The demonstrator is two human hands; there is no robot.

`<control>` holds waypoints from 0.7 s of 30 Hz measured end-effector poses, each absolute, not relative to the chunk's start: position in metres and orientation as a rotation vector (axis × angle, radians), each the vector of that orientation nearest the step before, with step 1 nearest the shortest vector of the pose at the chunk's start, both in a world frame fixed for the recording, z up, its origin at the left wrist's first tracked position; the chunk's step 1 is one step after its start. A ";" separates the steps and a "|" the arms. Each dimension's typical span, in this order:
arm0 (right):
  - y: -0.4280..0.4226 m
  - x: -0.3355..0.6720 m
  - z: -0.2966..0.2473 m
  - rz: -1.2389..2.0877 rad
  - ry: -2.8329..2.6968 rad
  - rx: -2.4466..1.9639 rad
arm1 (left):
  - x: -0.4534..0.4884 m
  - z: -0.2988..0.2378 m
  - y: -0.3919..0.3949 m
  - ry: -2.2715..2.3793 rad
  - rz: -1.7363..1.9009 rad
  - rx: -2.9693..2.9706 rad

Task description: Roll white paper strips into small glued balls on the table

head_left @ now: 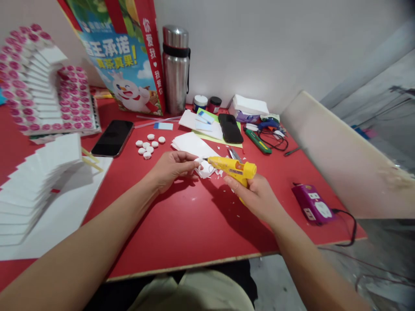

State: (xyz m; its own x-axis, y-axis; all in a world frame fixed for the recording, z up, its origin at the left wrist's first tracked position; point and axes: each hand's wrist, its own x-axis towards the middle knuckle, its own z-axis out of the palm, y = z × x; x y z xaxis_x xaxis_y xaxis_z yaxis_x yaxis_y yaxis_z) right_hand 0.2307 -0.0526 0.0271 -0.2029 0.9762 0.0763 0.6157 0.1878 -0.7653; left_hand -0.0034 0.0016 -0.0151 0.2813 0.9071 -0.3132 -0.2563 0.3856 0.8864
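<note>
My right hand (257, 194) is wrapped round the handle of a yellow glue gun (230, 166), whose nozzle points left. My left hand (175, 168) pinches a small white paper piece (198, 162) right at the nozzle tip; whether the two touch, I cannot tell. Beneath them lies crumpled white paper (207, 172) with small scraps scattered round it. Several round white pieces (148, 150) are grouped on the red table beyond my left hand. A stack of white paper sheets (189, 142) lies just behind the nozzle.
Left stand a folded white strip structure (39, 181) and a pink-and-white decorated arch (29, 86). A phone (113, 138), a steel flask (176, 69), and a printed bag (119, 60) are behind. To the right are a green tool (257, 140) and a purple power socket (311, 203).
</note>
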 end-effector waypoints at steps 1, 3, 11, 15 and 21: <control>-0.053 0.231 0.027 0.828 -1.889 -1.489 | -0.003 -0.015 0.002 0.973 0.912 0.827; -0.054 0.231 0.027 0.871 -1.866 -1.497 | -0.003 -0.015 0.002 0.979 0.919 0.826; -0.057 0.231 0.028 1.028 -1.728 -1.505 | -0.004 -0.014 0.001 0.979 0.933 0.816; -0.060 0.231 0.031 1.014 -1.752 -1.503 | -0.003 -0.016 0.001 0.986 0.932 0.832; -0.061 0.228 0.027 0.967 -1.781 -1.512 | -0.004 -0.017 0.001 0.993 0.927 0.847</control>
State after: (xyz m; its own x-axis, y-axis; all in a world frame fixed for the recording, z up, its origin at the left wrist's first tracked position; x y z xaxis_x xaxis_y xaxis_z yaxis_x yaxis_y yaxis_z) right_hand 0.2283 -0.0609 0.0271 -0.1676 0.9858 -0.0104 0.5459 0.0840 -0.8336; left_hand -0.0039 0.0008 -0.0166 0.2580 0.9170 -0.3041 -0.2407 0.3659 0.8990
